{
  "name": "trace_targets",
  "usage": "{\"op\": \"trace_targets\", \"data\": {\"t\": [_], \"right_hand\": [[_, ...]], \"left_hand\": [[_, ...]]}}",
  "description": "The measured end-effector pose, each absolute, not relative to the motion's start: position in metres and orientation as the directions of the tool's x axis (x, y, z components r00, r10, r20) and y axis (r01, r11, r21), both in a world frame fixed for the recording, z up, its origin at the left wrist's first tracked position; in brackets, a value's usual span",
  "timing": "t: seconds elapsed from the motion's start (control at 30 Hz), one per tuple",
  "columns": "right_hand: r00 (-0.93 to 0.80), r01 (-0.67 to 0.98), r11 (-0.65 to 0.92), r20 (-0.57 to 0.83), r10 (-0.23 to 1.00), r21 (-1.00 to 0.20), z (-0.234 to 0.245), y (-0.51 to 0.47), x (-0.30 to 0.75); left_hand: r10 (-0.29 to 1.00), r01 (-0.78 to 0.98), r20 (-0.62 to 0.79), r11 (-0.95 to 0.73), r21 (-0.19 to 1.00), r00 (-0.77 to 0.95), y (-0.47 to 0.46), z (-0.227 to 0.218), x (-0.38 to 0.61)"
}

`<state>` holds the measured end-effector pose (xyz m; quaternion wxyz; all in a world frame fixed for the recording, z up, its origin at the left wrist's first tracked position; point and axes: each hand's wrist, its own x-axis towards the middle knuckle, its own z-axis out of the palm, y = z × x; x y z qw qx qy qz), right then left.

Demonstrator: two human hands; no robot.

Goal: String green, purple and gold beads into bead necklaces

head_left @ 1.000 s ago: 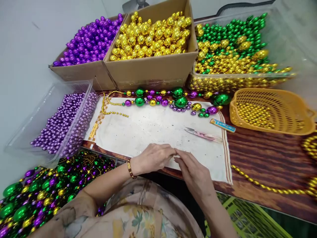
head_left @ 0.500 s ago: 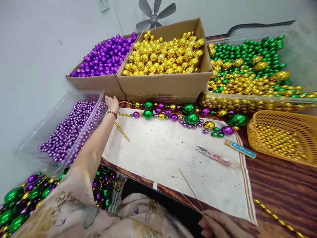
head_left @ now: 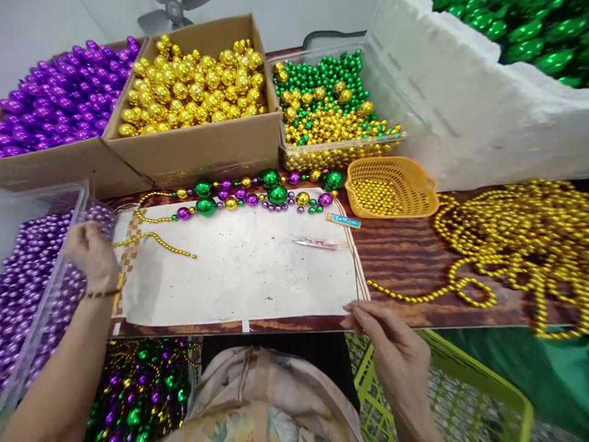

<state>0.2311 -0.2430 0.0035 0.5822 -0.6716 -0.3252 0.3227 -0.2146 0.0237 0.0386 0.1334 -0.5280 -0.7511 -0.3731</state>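
Observation:
My left hand [head_left: 92, 253] is curled at the left edge of the white cloth [head_left: 239, 276], over the rim of a clear tub of small purple beads [head_left: 27, 276]. It pinches the end of a thin gold bead strand [head_left: 161, 240] that trails rightward across the cloth. At the table's near edge, my right hand [head_left: 391, 350] pinches a long thin needle [head_left: 355, 270] that points away from me. A strand of large green, purple and gold beads [head_left: 248, 196] lies along the cloth's far edge.
Small snips [head_left: 317, 244] and a blue tag [head_left: 343, 220] lie on the cloth. Boxes of purple [head_left: 55, 98] and gold balls [head_left: 193, 80], a green-gold tub [head_left: 331, 104], an orange basket [head_left: 391, 184], a gold strand pile [head_left: 515, 233] and a green crate [head_left: 442, 380] surround it.
My left hand pulled back from the far corner by the boxes to the cloth's left edge, holding the gold strand's end. My right hand rose with the needle. The view swung right.

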Motion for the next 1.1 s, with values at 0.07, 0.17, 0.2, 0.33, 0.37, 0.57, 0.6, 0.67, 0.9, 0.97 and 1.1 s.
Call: {"op": "trace_targets", "data": {"t": [0.07, 0.17, 0.2, 0.33, 0.37, 0.57, 0.6, 0.67, 0.9, 0.97, 1.1], "right_hand": [[0.622, -0.008, -0.021, -0.021, 0.782, -1.000, 0.001, -0.222, 0.233], [0.677, -0.220, 0.104, -0.075, 0.732, -0.970, -0.001, -0.188, 0.236], [0.678, -0.284, 0.127, -0.105, 0.728, -0.950, -0.002, -0.179, 0.237], [0.665, -0.394, 0.165, -0.156, 0.730, -0.904, 0.001, -0.165, 0.250], [0.683, -0.392, 0.185, -0.150, 0.714, -0.901, 0.002, -0.168, 0.256], [0.818, -0.282, 0.285, -0.074, 0.570, -0.916, 0.010, -0.206, 0.295], [0.827, -0.258, 0.290, -0.056, 0.559, -0.922, 0.009, -0.211, 0.298], [0.827, -0.225, 0.270, -0.037, 0.561, -0.936, 0.005, -0.217, 0.300], [0.688, -0.283, 0.033, -0.179, 0.703, -0.958, -0.015, -0.211, 0.268], [0.666, -0.266, 0.010, -0.177, 0.725, -0.964, -0.019, -0.205, 0.261], [0.582, -0.235, -0.051, -0.182, 0.793, -0.971, -0.028, -0.198, 0.249]], "left_hand": [[0.679, 0.942, 0.664, 0.134, 0.308, -0.314, -0.023, 0.034, -0.227], [0.796, 0.970, 0.556, 0.167, 0.178, -0.240, -0.062, 0.023, -0.239], [0.827, 0.970, 0.508, 0.187, 0.155, -0.240, -0.065, 0.019, -0.240], [0.868, 0.950, 0.386, 0.290, 0.121, -0.314, -0.041, 0.009, -0.238], [0.865, 0.943, 0.378, 0.317, 0.100, -0.331, -0.032, 0.009, -0.236], [0.921, 0.876, 0.148, 0.389, -0.285, -0.361, -0.009, 0.016, -0.236], [0.920, 0.860, 0.093, 0.390, -0.330, -0.381, -0.010, 0.016, -0.237], [0.913, 0.846, 0.037, 0.390, -0.365, -0.405, -0.014, 0.015, -0.239], [0.925, 0.961, 0.308, 0.261, -0.087, -0.223, -0.018, 0.015, -0.212], [0.905, 0.995, 0.413, 0.094, 0.045, -0.104, -0.017, 0.014, -0.187], [0.886, 0.865, 0.376, -0.397, 0.308, 0.273, -0.015, -0.001, -0.099]]}}
